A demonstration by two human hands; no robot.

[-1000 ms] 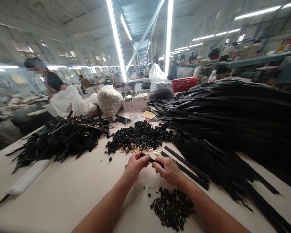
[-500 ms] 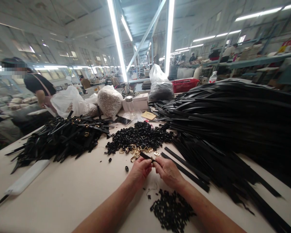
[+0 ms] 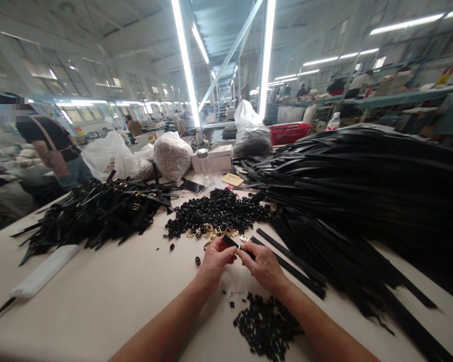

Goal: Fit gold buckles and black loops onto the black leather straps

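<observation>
Between my two hands is a short black strap (image 3: 231,242) with a bit of gold metal, likely a buckle, at its middle. My left hand (image 3: 216,259) pinches the strap from the left. On the other side my right hand (image 3: 263,266) grips it, thumb and fingertips close to the gold piece. Just beyond my fingers lie loose gold buckles (image 3: 213,232), at the front of a heap of small black loops (image 3: 219,211). Two long black straps (image 3: 290,264) rest to the right of my right hand. Below my wrists is a pile of tiny black pieces (image 3: 266,327).
A large stack of black straps (image 3: 362,186) covers the table's right side. Buckled straps (image 3: 98,211) are heaped at left, near a white bar-shaped device (image 3: 45,271) with a cord. Behind stand filled plastic bags (image 3: 172,157), a jar (image 3: 203,161), a phone (image 3: 192,186) and a red basket (image 3: 290,133).
The strap has turned a little between my fingers, and my left hand has shifted slightly up. In the background a person at the left has moved further left.
</observation>
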